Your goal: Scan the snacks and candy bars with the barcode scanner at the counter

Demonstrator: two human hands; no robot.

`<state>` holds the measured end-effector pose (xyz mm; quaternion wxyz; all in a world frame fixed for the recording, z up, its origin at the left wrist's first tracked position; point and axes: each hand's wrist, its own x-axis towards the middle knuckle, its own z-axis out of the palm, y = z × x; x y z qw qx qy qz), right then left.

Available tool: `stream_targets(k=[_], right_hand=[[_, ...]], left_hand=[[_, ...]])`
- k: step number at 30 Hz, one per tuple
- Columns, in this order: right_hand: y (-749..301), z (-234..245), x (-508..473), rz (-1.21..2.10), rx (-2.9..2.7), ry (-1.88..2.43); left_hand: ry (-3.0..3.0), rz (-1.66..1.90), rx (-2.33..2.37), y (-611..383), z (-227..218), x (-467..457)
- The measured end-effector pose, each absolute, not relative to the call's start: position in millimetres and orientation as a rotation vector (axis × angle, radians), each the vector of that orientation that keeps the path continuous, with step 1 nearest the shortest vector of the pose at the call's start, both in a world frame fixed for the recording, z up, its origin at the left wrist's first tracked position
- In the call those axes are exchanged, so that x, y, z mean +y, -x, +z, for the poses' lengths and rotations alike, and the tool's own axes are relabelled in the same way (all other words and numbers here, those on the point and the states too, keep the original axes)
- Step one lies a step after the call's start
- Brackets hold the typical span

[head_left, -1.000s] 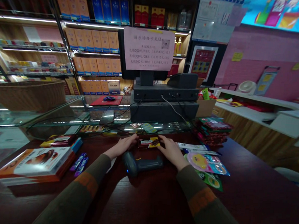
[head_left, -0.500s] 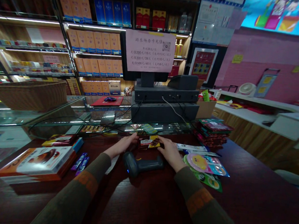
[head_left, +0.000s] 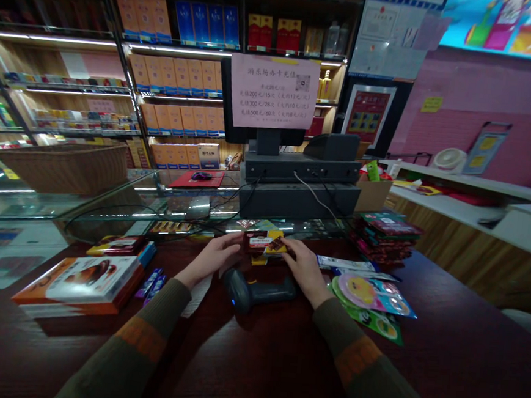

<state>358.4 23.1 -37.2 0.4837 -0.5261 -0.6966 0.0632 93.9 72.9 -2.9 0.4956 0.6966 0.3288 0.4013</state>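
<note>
A small brown-and-yellow snack packet (head_left: pixel 264 244) is clamped at both ends between the left hand (head_left: pixel 212 256) and right hand (head_left: pixel 303 266), just beyond a black plastic handheld barcode scanner (head_left: pixel 258 291)

Item: snack packet (head_left: pixel 264 243), flat, rectangular.
Wrapper: glossy dark red, with yellow end panel and white label; print too small to read.
Pose: held by both short ends, between left hand (head_left: pixel 212 256) and right hand (head_left: pixel 303 266).

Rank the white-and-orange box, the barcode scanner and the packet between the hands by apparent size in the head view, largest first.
1. White-and-orange box
2. Barcode scanner
3. Packet

The scanner sits nearer the camera than the packet, so their order is unsure.
</note>
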Motion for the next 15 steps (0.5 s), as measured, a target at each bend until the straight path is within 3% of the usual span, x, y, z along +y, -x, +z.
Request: stream_targets(k=[15], right_hand=[[-316.9, -17.0, 6.3, 0.027, -1.704, 1.095]], left_hand=[[-1.991, 1.197, 1.130, -64.3, -3.5, 49.6]])
